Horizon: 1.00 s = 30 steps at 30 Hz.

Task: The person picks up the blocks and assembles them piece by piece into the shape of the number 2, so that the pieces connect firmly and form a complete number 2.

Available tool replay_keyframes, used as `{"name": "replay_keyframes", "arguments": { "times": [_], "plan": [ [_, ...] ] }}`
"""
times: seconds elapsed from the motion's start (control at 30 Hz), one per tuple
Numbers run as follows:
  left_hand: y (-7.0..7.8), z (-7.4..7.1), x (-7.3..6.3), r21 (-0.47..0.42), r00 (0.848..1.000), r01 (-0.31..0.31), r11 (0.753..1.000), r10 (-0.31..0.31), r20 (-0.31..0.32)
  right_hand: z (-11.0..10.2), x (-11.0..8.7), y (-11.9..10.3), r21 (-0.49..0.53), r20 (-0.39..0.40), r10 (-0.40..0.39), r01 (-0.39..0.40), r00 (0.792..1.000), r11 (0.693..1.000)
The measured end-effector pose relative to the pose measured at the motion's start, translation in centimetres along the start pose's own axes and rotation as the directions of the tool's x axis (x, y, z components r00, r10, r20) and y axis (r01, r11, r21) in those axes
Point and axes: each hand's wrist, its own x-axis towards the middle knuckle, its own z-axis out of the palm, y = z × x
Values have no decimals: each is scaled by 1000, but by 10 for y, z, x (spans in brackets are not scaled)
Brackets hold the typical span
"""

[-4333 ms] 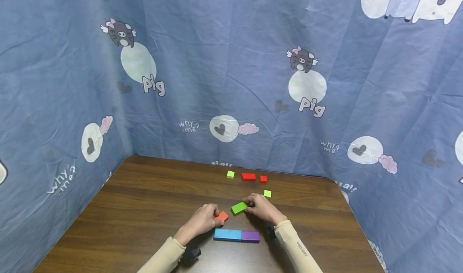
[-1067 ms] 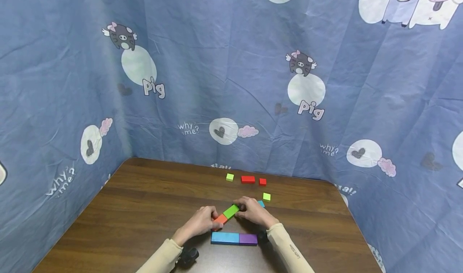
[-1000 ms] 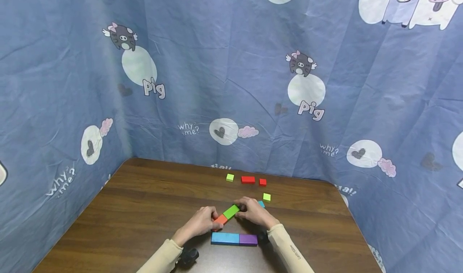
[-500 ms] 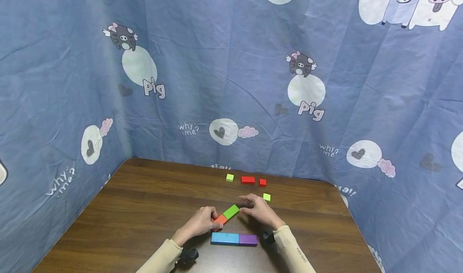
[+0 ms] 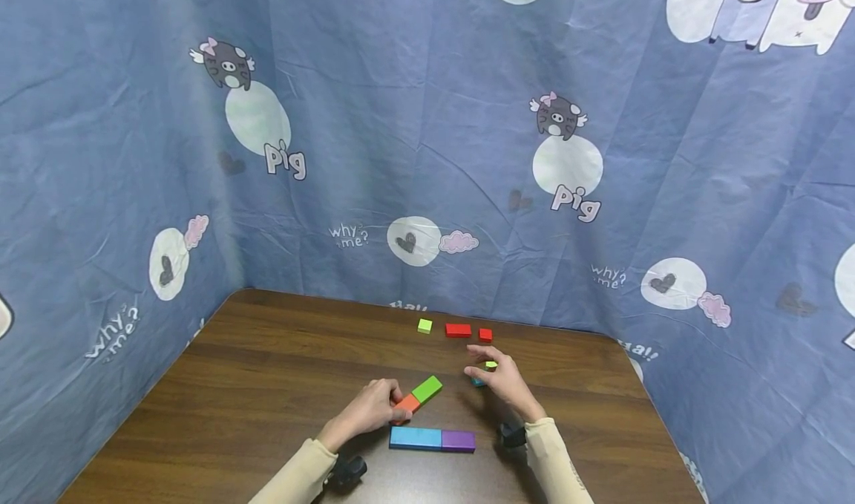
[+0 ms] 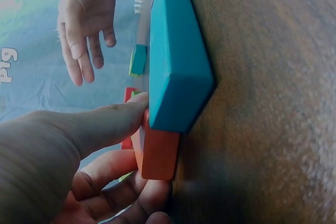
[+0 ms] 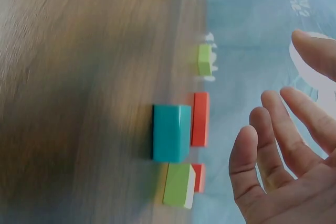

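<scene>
My left hand [image 5: 371, 407] pinches an orange block [image 5: 410, 403] between thumb and fingers on the wooden table. End to end with that block, a green block [image 5: 427, 390] slants away to the upper right. In front of them lie a long blue block [image 5: 415, 438] and a purple block [image 5: 459, 442], joined in a straight row. My right hand [image 5: 508, 385] hovers with relaxed, spread fingers, holding nothing. Below it, partly hidden in the head view, are a small teal block [image 7: 170, 134] and a yellow-green block [image 7: 178, 186].
Toward the back of the table [image 5: 294, 355] sit another yellow-green block [image 5: 424, 326], a red rectangular block [image 5: 458, 330] and a smaller red block [image 5: 485, 334]. A blue patterned cloth [image 5: 334, 155] hangs behind and beside the table.
The orange and green blocks came together end to end. My right hand then let go of the green block and moved right and back, over the teal block. My left hand keeps its pinch.
</scene>
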Motion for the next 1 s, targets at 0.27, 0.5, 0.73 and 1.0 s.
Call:
{"name": "replay_keyframes", "arguments": {
  "times": [0.27,0.5,0.73,1.0],
  "plan": [
    [1,-1,1,-3,1000,3,1000,-3,0,-18,-11,-24,85,-19,55,-53,998,995],
    [1,0,0,-7,1000,11,1000,-11,0,-22,-10,2,150,-36,67,-61,997,987],
    [0,0,0,-9,1000,3,1000,-3,-5,-29,-19,-8,165,-8,120,-117,993,979],
    [1,-1,0,4,1000,-5,1000,6,-7,-28,-21,2,164,-12,78,-75,997,984]
  ]
}}
